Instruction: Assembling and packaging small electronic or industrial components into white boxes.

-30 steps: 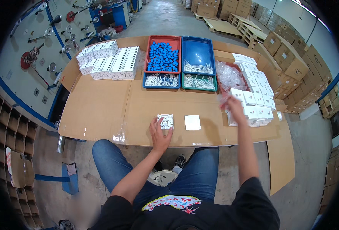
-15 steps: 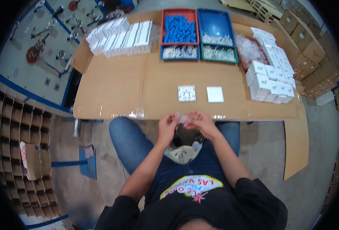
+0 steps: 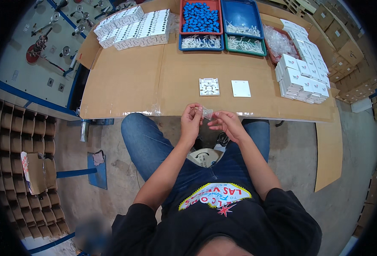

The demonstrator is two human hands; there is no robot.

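Between both hands (image 3: 191,121), a small, clear, crinkled plastic bag (image 3: 207,113).

Nearer the body than the grip of the left hand (image 3: 191,119) and right hand (image 3: 229,123), the black short-sleeved fabric T-shirt (image 3: 248,226) bears red and blue lettering on a yellow-edged white panel (image 3: 216,195). Just below the grip, the cream rounded stool seat (image 3: 205,158) carries dark marks, illegible. Ahead and right, small white rectangular boxes (image 3: 301,85) show tiny print; ahead and left, stacked white boxes (image 3: 131,30) bear dark marks. Both are too small to read.
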